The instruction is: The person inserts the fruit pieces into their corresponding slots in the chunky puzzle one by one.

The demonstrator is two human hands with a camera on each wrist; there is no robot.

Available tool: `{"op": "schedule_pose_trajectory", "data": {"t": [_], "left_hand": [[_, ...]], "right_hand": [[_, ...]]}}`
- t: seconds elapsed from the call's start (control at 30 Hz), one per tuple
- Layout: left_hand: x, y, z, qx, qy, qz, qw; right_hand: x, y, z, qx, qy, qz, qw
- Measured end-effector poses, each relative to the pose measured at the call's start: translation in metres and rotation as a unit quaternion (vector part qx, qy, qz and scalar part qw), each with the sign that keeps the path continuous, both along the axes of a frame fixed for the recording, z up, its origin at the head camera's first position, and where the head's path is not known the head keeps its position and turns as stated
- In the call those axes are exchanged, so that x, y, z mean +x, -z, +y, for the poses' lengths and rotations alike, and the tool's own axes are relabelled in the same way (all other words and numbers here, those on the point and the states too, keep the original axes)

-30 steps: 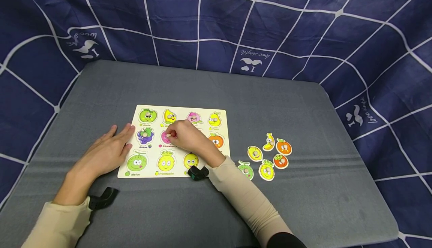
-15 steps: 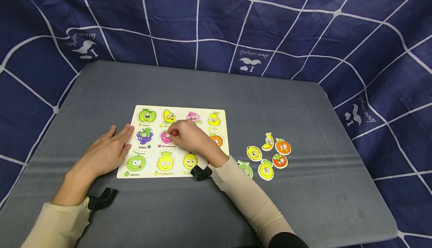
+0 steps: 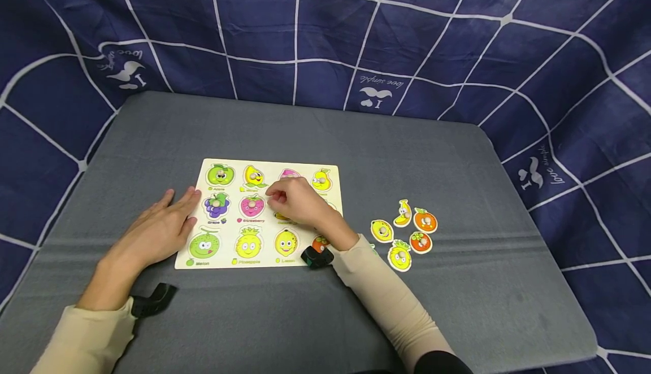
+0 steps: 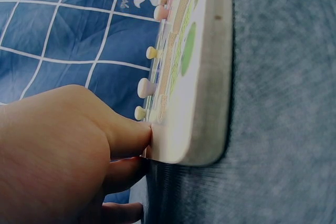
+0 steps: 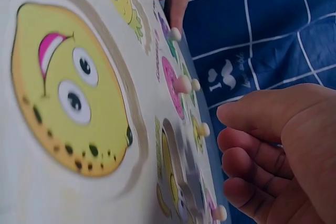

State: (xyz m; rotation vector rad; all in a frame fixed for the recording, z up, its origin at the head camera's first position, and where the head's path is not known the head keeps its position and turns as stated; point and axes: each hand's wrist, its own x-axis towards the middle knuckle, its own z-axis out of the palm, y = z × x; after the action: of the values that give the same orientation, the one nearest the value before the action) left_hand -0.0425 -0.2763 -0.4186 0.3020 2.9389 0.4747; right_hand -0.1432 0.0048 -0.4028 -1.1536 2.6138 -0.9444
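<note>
A wooden peg puzzle board (image 3: 227, 233) with fruit pictures lies flat on the table. My left hand (image 3: 152, 235) rests at its left edge with fingers extended, and in the left wrist view the thumb (image 4: 128, 135) touches the board's edge. Just right of the seated strawberry piece (image 3: 252, 207), my right hand (image 3: 300, 203) hovers over the board. Its fingers (image 5: 239, 163) are loosely curled with nothing between them. Knobbed apple (image 3: 220, 175), grape (image 3: 216, 207) and pear (image 3: 321, 180) pieces sit in their recesses. The lemon recess (image 5: 68, 93) shows its printed face without a knob.
Right of the board lie loose pieces: a banana (image 3: 403, 214), an orange (image 3: 425, 221), a lemon (image 3: 382, 231), a tomato (image 3: 420, 243) and a pineapple (image 3: 399, 256). My sleeve (image 3: 386, 295) mostly hides a melon piece. A blue checked cloth (image 3: 335, 29) borders the grey table (image 3: 483, 300).
My right hand has let go of the strawberry piece's knob and moved a little to the right, uncovering the piece. My left hand has stayed at the board's edge.
</note>
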Motion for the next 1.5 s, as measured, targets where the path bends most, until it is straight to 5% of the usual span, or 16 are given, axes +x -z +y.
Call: {"op": "schedule_pose_trajectory", "data": {"t": [1.5], "left_hand": [[-0.001,-0.001,0.0,0.0,-0.001,-0.002,1.0]], "right_hand": [[0.0,0.011,0.108,-0.073,0.053,0.06,0.9941]]}}
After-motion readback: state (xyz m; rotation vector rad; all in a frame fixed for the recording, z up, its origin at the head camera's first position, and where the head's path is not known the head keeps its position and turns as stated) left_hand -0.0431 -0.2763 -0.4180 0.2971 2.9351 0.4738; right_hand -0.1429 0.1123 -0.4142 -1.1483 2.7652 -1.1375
